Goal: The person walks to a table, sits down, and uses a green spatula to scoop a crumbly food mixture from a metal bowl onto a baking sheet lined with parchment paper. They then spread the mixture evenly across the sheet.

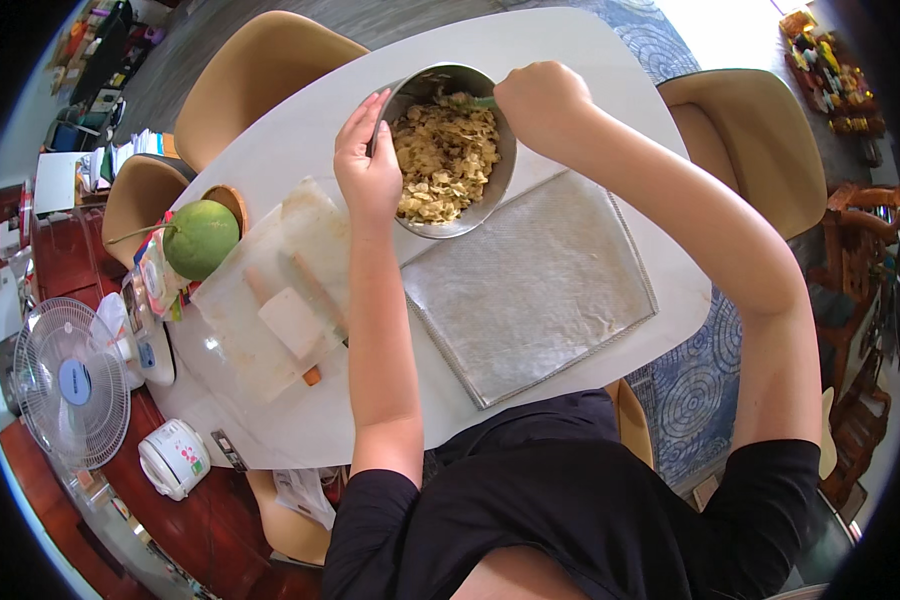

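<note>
A metal mixing bowl [506, 161] stands tilted on the far part of the table and holds a mass of pale, flaky food [450, 157]. My left hand [369, 154] grips the bowl's left rim, thumb inside and fingers along the outer wall. My right hand [541, 101] is closed in a fist around the handle of a green utensil [484, 102] at the bowl's upper right; its lower end is buried in the flakes. Nearer to me, a rectangular wire rack or tray covered by a translucent sheet [532, 281] lies just below the bowl.
To the left, a thin translucent sheet [225, 307] lies over a white rectangular piece [291, 322] and wooden-looking sticks. A green round fruit [201, 240], packages and a kitchen scale [156, 352] sit at the table's left edge. Chairs surround the white table [307, 442]; a fan [73, 382] stands left.
</note>
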A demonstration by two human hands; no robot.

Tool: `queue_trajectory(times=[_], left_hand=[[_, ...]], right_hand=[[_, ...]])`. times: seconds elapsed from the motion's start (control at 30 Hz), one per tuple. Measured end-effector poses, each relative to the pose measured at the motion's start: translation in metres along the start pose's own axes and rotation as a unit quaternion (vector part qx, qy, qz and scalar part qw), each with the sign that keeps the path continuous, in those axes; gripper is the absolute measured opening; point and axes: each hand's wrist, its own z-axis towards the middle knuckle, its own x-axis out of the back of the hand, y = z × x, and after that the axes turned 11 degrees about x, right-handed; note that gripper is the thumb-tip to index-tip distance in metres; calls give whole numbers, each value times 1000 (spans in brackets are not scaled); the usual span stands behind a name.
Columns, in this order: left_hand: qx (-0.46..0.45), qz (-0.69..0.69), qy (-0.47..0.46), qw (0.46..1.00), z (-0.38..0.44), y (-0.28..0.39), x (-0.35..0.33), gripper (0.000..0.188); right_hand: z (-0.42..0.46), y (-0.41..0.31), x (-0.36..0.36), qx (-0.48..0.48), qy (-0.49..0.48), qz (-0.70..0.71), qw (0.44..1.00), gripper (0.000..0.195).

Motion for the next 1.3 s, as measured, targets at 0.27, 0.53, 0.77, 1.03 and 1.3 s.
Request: queue_trajectory(times=[0.27,0.53,0.77,1.03,1.3], left_hand=[[74,-152,-71,983,12,-9,15,31],[140,-174,-75,972,16,-2,15,31],[175,-212,-33,961,10,-15,31,31],[164,-213,9,963,3,-21,30,31],[164,-183,13,969,4,-16,26,31]], right_hand=[[44,42,-37,122,-29,163,979,31],[49,13,-98,66,-110,495,860,36],[16,-28,-94,-30,-81,729,679,39],[-26,-15,-111,-86,-91,870,477,39],[-45,-9,-52,-114,104,321,934,27]])
